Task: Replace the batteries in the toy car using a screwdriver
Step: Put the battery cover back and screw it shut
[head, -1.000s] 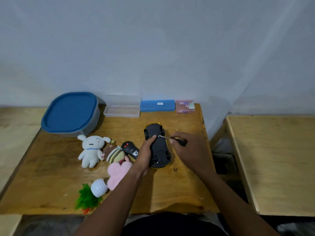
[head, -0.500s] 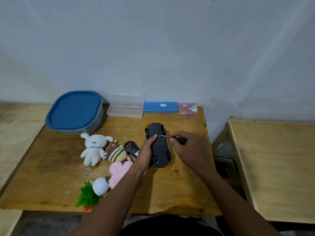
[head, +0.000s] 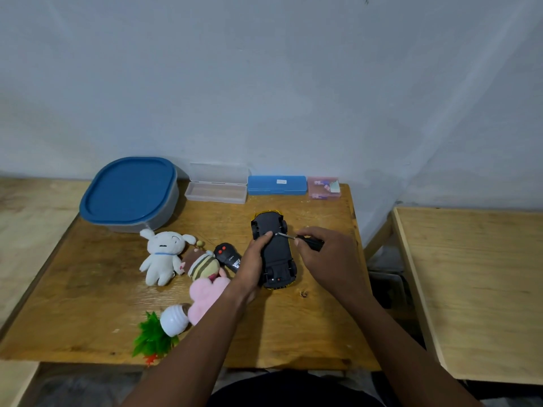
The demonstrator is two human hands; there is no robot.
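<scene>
A yellow toy car lies upside down on the wooden table, its black underside facing up. My left hand grips the car's left side, thumb resting on the underside. My right hand holds a small black-handled screwdriver. The screwdriver's metal tip touches the underside near the car's far end, close to my left thumb. No batteries are visible.
A black remote and several plush toys lie left of the car, with a small potted plant nearer me. A blue-lidded container, clear box, blue case and pink box line the wall. Another table stands right.
Both hands and the screwdriver stay on the car in the same pose. Only my head camera has shifted slightly, moving the scene a little in view.
</scene>
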